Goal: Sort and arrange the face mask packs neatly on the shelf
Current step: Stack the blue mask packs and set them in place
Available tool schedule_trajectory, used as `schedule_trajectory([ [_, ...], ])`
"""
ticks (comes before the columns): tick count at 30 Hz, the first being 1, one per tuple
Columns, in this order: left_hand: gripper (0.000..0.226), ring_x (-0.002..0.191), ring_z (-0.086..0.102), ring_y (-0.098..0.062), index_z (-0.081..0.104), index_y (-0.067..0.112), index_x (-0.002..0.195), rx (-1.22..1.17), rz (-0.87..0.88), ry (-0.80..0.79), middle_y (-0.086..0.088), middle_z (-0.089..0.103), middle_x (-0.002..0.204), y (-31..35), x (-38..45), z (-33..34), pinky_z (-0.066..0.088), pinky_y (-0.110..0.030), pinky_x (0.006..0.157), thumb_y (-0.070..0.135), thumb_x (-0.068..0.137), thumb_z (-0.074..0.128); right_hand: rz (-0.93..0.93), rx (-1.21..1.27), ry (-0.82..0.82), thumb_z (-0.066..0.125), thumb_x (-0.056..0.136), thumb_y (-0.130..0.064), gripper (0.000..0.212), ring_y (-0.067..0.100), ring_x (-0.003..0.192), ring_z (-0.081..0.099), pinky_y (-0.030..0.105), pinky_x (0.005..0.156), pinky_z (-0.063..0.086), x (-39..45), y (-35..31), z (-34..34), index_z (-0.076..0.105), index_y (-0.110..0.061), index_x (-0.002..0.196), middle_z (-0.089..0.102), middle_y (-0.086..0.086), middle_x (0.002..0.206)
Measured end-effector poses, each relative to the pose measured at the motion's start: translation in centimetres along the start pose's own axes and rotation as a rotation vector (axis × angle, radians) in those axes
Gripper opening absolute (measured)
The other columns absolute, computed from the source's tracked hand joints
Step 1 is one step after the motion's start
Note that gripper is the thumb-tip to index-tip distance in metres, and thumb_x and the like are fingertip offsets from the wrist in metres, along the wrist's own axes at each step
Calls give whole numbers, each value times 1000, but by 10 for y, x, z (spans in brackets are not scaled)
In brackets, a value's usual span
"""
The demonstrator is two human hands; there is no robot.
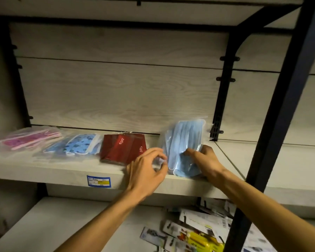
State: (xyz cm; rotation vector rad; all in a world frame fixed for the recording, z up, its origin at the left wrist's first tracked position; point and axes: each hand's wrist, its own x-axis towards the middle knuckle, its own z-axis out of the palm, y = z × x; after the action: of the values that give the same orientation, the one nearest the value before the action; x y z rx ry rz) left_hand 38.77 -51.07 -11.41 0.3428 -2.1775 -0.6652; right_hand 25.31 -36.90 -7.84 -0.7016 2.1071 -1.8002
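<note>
Three packs already lie in a row left of the hands. The right hand [205, 157] grips the clear-bagged pale-blue mask pack [184, 142], the left hand [147, 168] pinches its edge; it awaits settling on the pale wooden shelf [62, 171].

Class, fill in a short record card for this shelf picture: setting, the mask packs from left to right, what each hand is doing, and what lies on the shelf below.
setting: wood-look shelf
packs, left to right: pink pack; blue patterned pack; red pack; plain blue pack
left hand: pinches plain blue pack's edge
right hand: grips plain blue pack
below: loose carded items
</note>
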Motion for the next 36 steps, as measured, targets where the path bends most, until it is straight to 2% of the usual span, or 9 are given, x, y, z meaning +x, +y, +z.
schedule_trajectory([
  [4,67,133,45,-17,46,30,139,-437,-167,91,5,39,152,11,2,-11,46,-42,107,26,83,83,-100,116,-23,71,89,-22,35,23,95,70,28,59,60,-17,-9,-16,55,-20,120,67,5,112],
  [8,117,141,42,-21,20,26,158,-691,-321,-122,-3,35,159,24,13,-28,39,-40,114,43,65,88,-263,170,-103,68,92,-18,32,14,92,74,28,63,60,-38,-15,-29,56,-30,120,74,-9,104],
  [13,75,111,70,-11,56,21,130,-816,-215,-85,-2,71,124,57,7,-39,58,-23,85,17,65,92,-437,75,-163,65,94,-7,33,12,99,72,24,71,60,-73,-20,-49,60,-25,121,73,-7,109],
  [17,48,106,73,-24,71,11,112,-796,-180,-8,-7,77,110,92,-18,-34,56,-45,97,12,66,84,-517,28,-170,62,92,3,38,10,101,71,21,76,57,-100,-14,-79,61,-26,117,73,-13,106],
  [21,44,102,74,-28,70,7,112,-797,-202,54,-10,78,106,138,-44,-10,58,-47,93,5,70,86,-514,63,-176,64,93,-4,40,13,106,69,25,77,59,-121,-1,-121,58,-29,124,70,-9,113],
  [28,29,88,76,-14,71,12,100,-696,-74,-34,3,79,92,224,-69,57,60,-26,76,-8,80,77,-460,65,-64,71,83,-11,50,13,104,70,25,75,60,-150,30,-224,57,-31,127,71,-10,114],
  [31,21,82,75,-23,70,8,98,-668,-54,-63,-6,77,84,258,-78,99,60,-40,73,-5,83,76,-391,85,-27,70,76,-17,56,14,100,72,28,73,61,-162,47,-272,56,-29,129,72,-6,113],
  [34,36,97,67,-48,67,12,123,-653,-55,-177,-32,68,104,290,-83,137,58,-59,84,7,88,75,-331,103,28,68,74,-16,51,12,93,73,23,66,59,-172,61,-314,59,-29,122,75,-8,107],
  [36,43,100,69,-42,63,22,129,-644,-21,-241,-23,71,109,305,-80,159,58,-57,88,11,90,74,-316,95,68,68,74,-17,46,9,91,73,20,64,58,-175,69,-340,60,-29,118,75,-13,102],
])
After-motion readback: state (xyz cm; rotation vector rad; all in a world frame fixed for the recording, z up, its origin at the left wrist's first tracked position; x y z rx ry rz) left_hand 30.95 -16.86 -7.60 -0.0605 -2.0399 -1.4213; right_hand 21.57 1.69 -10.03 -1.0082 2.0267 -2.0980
